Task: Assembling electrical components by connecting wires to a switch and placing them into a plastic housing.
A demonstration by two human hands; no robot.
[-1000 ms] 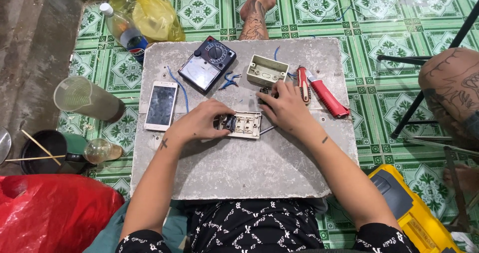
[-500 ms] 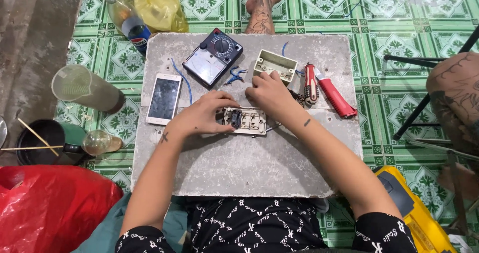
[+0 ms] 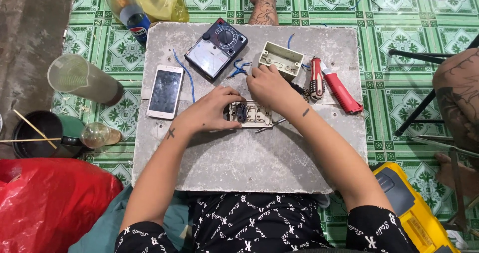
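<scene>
A white smartphone (image 3: 165,92) lies left of centre on the grey slab, its dark rectangular screen blank and glossy. Above and right of it sits a black analog multimeter (image 3: 216,49) with a pale, tilted meter window. At the upper left, a clear bottle (image 3: 126,8) carries a blue label band with a red and white round mark.

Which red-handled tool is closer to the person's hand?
The smaller red-and-black screwdriver, lying just beside the right hand; the longer red utility knife lies farther out.
</scene>
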